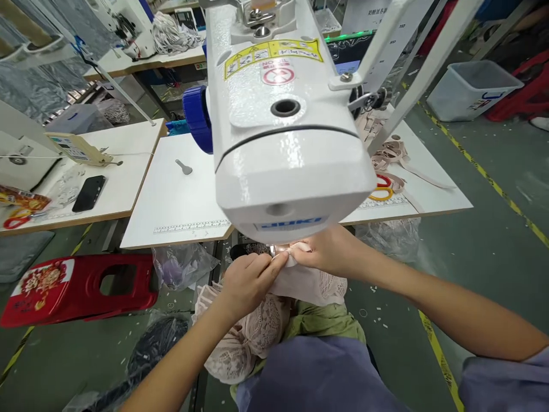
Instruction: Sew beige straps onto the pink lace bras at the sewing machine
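A white sewing machine (pixel 291 177) fills the upper middle of the head view and hides its needle area from me. Just below its head, my left hand (pixel 251 280) pinches the edge of a pale pink lace garment (pixel 309 283). Close beside it, my right hand (pixel 323 249) grips the same fabric, its fingers partly covered by the machine head. The fabric hangs down from both hands over my lap. More beige lace pieces, which look like bra cups (pixel 261 326), lie on my lap to the left.
Scissors with red and yellow handles (pixel 381 193) and beige straps (pixel 390 153) lie on the table's right side. A small grey tool (pixel 183 167) rests on its left. A red stool (pixel 86 286) stands at left, a plastic bin (pixel 472 91) at far right.
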Demonstrator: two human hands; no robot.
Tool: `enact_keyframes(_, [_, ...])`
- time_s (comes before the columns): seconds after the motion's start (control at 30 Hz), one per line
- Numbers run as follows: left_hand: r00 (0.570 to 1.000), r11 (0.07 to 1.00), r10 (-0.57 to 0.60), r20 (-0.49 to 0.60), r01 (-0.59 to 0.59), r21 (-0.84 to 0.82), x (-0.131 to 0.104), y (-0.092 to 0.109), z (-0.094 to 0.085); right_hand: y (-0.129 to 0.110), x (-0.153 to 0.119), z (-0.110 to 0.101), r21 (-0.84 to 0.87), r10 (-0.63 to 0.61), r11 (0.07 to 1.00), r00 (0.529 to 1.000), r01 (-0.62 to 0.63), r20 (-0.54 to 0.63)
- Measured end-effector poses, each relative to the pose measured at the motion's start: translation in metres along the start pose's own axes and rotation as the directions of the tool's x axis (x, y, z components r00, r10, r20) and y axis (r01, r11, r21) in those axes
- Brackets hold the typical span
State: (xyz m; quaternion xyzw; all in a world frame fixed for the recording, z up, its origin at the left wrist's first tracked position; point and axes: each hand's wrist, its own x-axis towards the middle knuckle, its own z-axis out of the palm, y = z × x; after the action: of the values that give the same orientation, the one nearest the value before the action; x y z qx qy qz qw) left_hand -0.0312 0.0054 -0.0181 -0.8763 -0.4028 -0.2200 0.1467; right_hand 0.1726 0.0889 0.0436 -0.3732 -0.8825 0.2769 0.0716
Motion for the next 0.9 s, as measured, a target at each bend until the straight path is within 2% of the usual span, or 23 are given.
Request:
enact_keyframes(0.07, [1.0, 0.999, -0.001, 0.015, 0.0, 0.046, 0.005, 0.003, -0.002, 0.004, -0.005, 0.006, 0.001, -0.009, 1.0, 0.999, 0.009, -0.038])
enact_keyframes(0.13, [0.996, 0.995, -0.065, 0.053, 0.061, 0.077, 0.01, 0.01, -0.005, 0.009, -0.013, 0.018, -0.028, -0.067, 0.998, 0.98, 0.063, -0.187])
enact_keyframes(0.17, [0.991, 0.991, -0.109, 0.078, 0.102, 0.087, 0.013, 0.015, -0.007, 0.012, -0.018, 0.026, -0.067, -0.105, 0.994, 0.949, 0.089, -0.296])
enact_keyframes(0.27, [0.969, 0.977, -0.202, 0.145, 0.189, 0.096, 0.019, 0.027, -0.012, 0.016, -0.032, 0.05, -0.194, -0.197, 0.976, 0.801, 0.103, -0.566])
enact_keyframes(0.3, [0.965, 0.976, -0.211, 0.158, 0.198, 0.093, 0.019, 0.027, -0.014, 0.016, -0.034, 0.057, -0.208, -0.202, 0.974, 0.763, 0.09, -0.614])
enact_keyframes(0.37, [0.972, 0.984, -0.171, 0.162, 0.161, 0.07, 0.019, 0.021, -0.014, 0.014, -0.036, 0.064, -0.203, -0.191, 0.976, 0.731, 0.074, -0.656])
enact_keyframes(0.43, [0.988, 0.999, -0.034, 0.152, 0.03, 0.026, 0.017, 0.006, -0.012, 0.013, -0.034, 0.067, -0.165, -0.165, 0.984, 0.737, 0.073, -0.656])
enact_keyframes(0.5, [0.983, 0.993, 0.118, 0.142, -0.116, -0.018, 0.017, -0.011, -0.009, 0.014, -0.033, 0.07, -0.081, -0.127, 0.992, 0.769, 0.098, -0.627])
enact_keyframes(0.57, [0.973, 0.983, 0.182, 0.145, -0.177, -0.041, 0.018, -0.022, -0.007, 0.016, -0.033, 0.077, 0.074, -0.052, 0.99, 0.797, 0.121, -0.602])
enact_keyframes(0.63, [0.977, 0.989, 0.147, 0.156, -0.143, -0.036, 0.02, -0.022, -0.006, 0.02, -0.035, 0.087, 0.257, 0.047, 0.957, 0.801, 0.135, -0.597])
enact_keyframes(0.7, [0.983, 0.997, 0.082, 0.166, -0.082, -0.005, 0.022, -0.012, -0.008, 0.023, -0.039, 0.094, 0.367, 0.118, 0.92, 0.799, 0.135, -0.59])
enact_keyframes(0.8, [0.982, 0.996, -0.023, 0.187, 0.008, 0.084, 0.025, 0.01, -0.014, 0.025, -0.039, 0.092, 0.33, 0.112, 0.939, 0.821, 0.097, -0.56])
enact_keyframes(0.9, [0.973, 0.98, -0.119, 0.197, 0.084, 0.178, 0.028, 0.029, -0.018, 0.025, -0.032, 0.073, 0.241, 0.057, 0.966, 0.838, 0.09, -0.543])
